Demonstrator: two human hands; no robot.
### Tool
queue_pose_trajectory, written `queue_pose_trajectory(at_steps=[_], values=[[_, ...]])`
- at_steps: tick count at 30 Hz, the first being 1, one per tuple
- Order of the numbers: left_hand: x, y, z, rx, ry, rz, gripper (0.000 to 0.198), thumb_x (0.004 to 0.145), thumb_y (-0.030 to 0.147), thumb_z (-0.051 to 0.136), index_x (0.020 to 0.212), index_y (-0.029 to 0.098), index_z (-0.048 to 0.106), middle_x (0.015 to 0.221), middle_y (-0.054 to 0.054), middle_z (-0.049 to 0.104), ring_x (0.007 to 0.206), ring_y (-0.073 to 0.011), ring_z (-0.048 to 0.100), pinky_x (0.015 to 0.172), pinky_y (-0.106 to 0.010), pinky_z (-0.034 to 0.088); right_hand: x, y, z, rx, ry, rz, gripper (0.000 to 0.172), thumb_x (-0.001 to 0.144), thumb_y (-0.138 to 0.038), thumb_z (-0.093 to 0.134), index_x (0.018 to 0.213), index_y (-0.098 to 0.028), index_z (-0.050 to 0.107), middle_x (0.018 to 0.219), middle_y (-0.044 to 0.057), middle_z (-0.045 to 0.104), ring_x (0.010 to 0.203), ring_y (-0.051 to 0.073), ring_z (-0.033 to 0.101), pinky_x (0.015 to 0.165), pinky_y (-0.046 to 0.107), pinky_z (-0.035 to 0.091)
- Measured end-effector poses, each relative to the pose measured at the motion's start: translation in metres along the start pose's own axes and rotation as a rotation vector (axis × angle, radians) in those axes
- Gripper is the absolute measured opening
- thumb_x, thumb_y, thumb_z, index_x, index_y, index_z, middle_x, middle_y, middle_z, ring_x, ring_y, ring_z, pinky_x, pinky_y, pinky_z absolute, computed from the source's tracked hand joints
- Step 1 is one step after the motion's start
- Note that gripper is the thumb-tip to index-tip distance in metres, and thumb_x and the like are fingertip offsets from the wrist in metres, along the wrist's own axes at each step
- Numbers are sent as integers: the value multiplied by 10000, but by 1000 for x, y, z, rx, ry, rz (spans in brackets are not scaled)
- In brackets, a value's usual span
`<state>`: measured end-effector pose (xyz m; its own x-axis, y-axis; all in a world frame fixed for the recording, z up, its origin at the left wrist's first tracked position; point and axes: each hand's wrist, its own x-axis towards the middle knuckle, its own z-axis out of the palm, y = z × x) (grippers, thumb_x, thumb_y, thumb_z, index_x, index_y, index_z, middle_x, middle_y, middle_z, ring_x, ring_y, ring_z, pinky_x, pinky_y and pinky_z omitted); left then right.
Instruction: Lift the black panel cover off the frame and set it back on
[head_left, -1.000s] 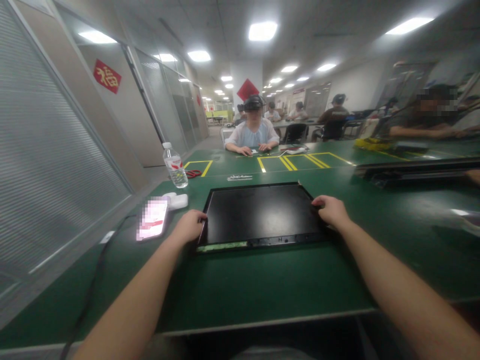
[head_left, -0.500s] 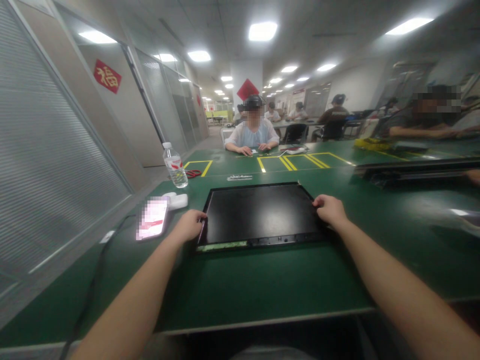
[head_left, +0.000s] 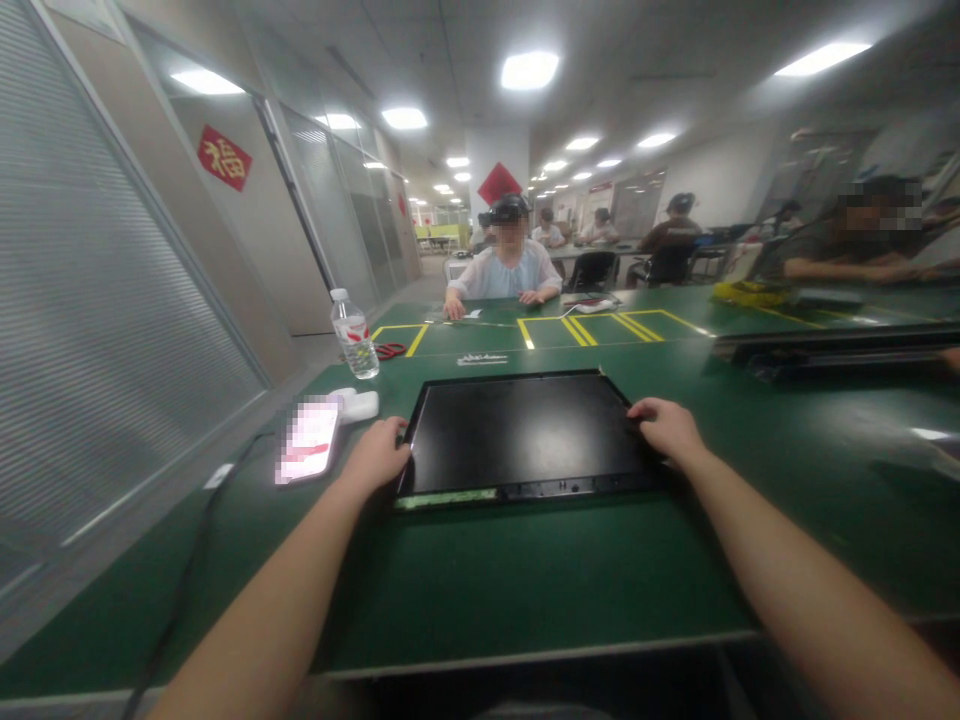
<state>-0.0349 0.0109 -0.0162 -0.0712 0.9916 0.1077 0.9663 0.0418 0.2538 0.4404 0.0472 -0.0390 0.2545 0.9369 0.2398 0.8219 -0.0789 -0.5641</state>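
A black flat screen panel (head_left: 525, 430) lies face up on the green table, a pale green strip along the left part of its near edge. My left hand (head_left: 379, 455) is closed on the panel's left edge. On the opposite side, my right hand (head_left: 666, 428) grips the right edge with thumb and fingers. The undersides of both grips are hidden. Left of my left hand lies a lit phone (head_left: 309, 440), with a white case-like object (head_left: 358, 405) beside it.
A water bottle (head_left: 355, 335) and red-handled scissors (head_left: 391, 351) stand and lie at the back left. A dark cable (head_left: 196, 560) runs down the left. Across the green table (head_left: 540, 580) sits a person (head_left: 506, 265). Another long black panel (head_left: 840, 350) lies at the right.
The view has shifted slightly, and both hands stay at the panel's side edges. The person across the table has moved one hand outward, toward the left of the view.
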Motion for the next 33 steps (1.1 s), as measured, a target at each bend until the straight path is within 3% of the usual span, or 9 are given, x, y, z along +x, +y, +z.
queue_pose_trajectory(at_steps=[6, 13, 17, 22, 27, 33], values=[[0, -2, -2, 137, -12, 7, 348, 902, 318, 548, 1110, 140, 762, 1235, -203, 694, 1145, -329, 682, 1009, -371, 501, 5, 7, 0, -51, 49, 18, 351, 659, -68, 619, 929, -223, 781, 928, 43, 769, 871, 219, 695, 769, 297, 524], [4, 1, 4, 44, 30, 35, 230, 850, 124, 526, 881, 134, 754, 1102, -177, 732, 1064, -278, 693, 903, -304, 512, 10, 13, 3, -104, -1, 120, 358, 682, -79, 667, 1001, -192, 783, 944, 44, 779, 839, 186, 703, 706, 246, 498], [5, 4, 3, -176, 81, -29, 192, 786, 68, 557, 762, 169, 718, 926, -136, 758, 913, -273, 710, 791, -307, 516, 10, 9, 2, -125, -32, 123, 355, 718, -74, 660, 1017, -191, 813, 991, 65, 789, 932, 229, 721, 796, 288, 541], [2, 9, -4, -613, 167, -257, 81, 757, 133, 658, 794, 195, 695, 792, -63, 757, 785, -251, 708, 706, -303, 519, 8, 6, 0, -142, -60, 117, 367, 746, -56, 627, 1017, -191, 834, 1018, 79, 794, 1007, 267, 730, 917, 357, 570], [-3, 20, -10, -995, 99, -455, 118, 771, 139, 675, 882, 176, 662, 596, -11, 680, 551, -197, 653, 546, -268, 494, 6, 4, 1, -164, -81, 118, 379, 770, -57, 603, 1038, -188, 837, 1053, 92, 789, 1047, 291, 724, 956, 403, 569], [-5, 29, -16, -1221, 95, -585, 183, 750, 64, 688, 903, 162, 668, 561, -4, 663, 458, -165, 617, 481, -249, 494, 5, 2, 1, -151, -85, 125, 401, 771, -37, 576, 1035, -186, 838, 1056, 103, 787, 1031, 282, 728, 947, 402, 576]])
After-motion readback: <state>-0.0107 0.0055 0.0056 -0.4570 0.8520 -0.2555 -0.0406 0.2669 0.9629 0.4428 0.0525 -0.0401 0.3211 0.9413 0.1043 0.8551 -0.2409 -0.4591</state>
